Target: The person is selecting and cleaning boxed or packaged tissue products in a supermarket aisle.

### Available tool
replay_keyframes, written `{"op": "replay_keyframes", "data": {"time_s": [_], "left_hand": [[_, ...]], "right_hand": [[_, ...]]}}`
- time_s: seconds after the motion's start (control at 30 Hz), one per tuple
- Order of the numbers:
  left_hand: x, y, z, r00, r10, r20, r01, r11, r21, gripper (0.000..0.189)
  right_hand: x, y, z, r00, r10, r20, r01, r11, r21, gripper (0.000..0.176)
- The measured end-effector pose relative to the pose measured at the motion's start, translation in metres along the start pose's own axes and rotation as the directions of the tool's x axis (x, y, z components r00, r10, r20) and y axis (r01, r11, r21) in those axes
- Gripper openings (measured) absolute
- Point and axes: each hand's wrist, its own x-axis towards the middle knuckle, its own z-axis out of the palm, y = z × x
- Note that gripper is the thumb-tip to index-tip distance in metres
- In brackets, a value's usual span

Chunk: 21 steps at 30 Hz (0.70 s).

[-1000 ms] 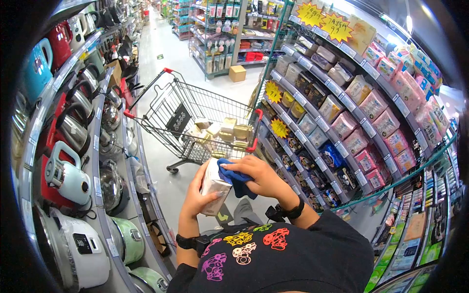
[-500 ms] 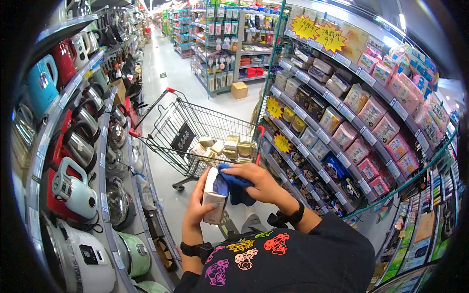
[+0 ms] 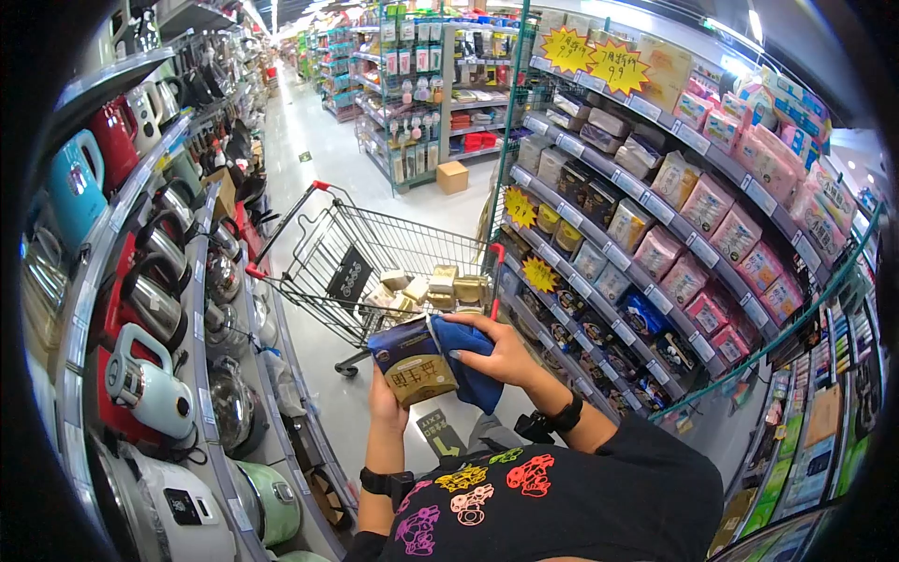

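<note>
Turned since half a second ago: blue-and-gold box, its broad printed face toward the camera where a narrow side showed before
Box place: in mid-air before the dark shirt, between both hands; centre of the clock for the lines below
Box feel: probably light and stiff, like thin card; the printed face may be slick, and a hard squeeze could dent it
Where to hold: best by the narrow sides or a lower corner, with a broad, gentle grip
Left hand: at 7 to 8 o'clock, clamped on the box's lower corner; most fingertips are hidden behind it
Right hand: at 3 o'clock, fingers together and curled on the blue cloth, which lies against the box's edge
Cloth feel: looks soft and limp, easily bunched
Cart: at 12 o'clock, with gold packages inside
Floor sign: between 5 and 6 o'clock
Pale blue kettle: at 9 o'clock, on the shelving
Pink packs: at 2 o'clock, on sloping rows
</note>
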Motion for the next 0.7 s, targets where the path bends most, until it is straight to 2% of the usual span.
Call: {"op": "replay_keyframes", "data": {"time_s": [0.07,0.1,0.2,0.23,0.33,0.4,0.47,0.53,0.57,0.67,0.7], "left_hand": [[0.004,-0.002,-0.005,0.999,-0.022,-0.025,0.024,0.998,0.051,0.058],[0.006,-0.004,-0.005,0.997,-0.044,0.071,0.044,0.999,0.011,0.058],[0.002,-0.014,0.006,0.999,0.004,0.054,-0.010,0.994,0.112,0.051],[0.002,-0.015,0.013,0.992,0.092,0.090,-0.106,0.982,0.156,0.048],[0.002,-0.009,0.006,0.999,0.019,-0.031,-0.012,0.971,0.238,0.050],[0.006,-0.003,-0.001,0.992,0.097,-0.080,-0.078,0.975,0.208,0.046],[0.008,0.004,-0.001,0.984,0.154,-0.090,-0.132,0.969,0.209,0.042],[0.002,0.019,0.006,0.978,0.197,-0.069,-0.175,0.956,0.237,0.039],[0.001,0.022,0.006,0.980,0.191,-0.052,-0.173,0.955,0.240,0.039],[-0.003,0.030,-0.008,0.998,0.024,0.056,-0.035,0.979,0.201,0.055],[-0.005,0.033,-0.011,0.993,-0.046,0.104,0.024,0.978,0.207,0.063]], "right_hand": [[0.000,-0.005,-0.001,1.000,0.017,0.021,-0.016,0.998,-0.055,0.049],[0.002,-0.003,0.004,1.000,0.012,-0.006,-0.012,0.996,-0.088,0.050],[0.005,0.011,0.012,0.992,-0.051,-0.119,0.025,0.977,-0.211,0.050],[0.004,0.013,0.013,0.993,-0.027,-0.118,0.002,0.979,-0.206,0.050],[0.004,0.018,0.015,0.998,0.047,-0.042,-0.049,0.997,-0.063,0.049],[0.005,0.029,0.021,0.999,0.008,-0.032,-0.008,1.000,-0.017,0.047],[0.005,0.030,0.028,0.999,0.038,-0.010,-0.038,0.999,-0.032,0.042],[0.006,0.027,0.031,0.999,-0.045,-0.027,0.042,0.994,-0.099,0.039],[0.008,0.031,0.031,1.000,-0.027,-0.008,0.026,0.999,-0.022,0.038],[0.013,0.032,0.029,0.997,0.078,-0.012,-0.071,0.952,0.299,0.033],[0.017,0.027,0.027,0.998,0.037,-0.046,-0.021,0.948,0.316,0.033]]}}
